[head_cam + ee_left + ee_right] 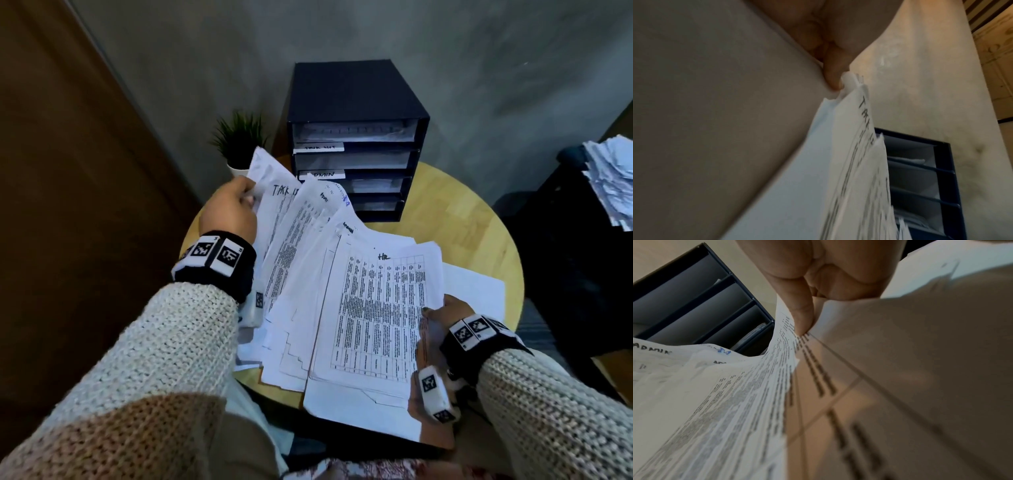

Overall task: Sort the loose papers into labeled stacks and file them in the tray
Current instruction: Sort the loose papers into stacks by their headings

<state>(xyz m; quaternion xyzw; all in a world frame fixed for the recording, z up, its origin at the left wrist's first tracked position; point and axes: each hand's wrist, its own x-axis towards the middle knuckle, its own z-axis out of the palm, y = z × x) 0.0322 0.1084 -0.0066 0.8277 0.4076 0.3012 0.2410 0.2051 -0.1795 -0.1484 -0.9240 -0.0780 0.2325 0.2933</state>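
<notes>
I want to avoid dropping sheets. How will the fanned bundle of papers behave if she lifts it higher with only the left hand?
The papers look floppy: they bend between the left hand and the right hand. Their edges are uneven, so loose sheets would probably slide out. The left hand pinches only a top corner, so the rest would likely sag.
</notes>
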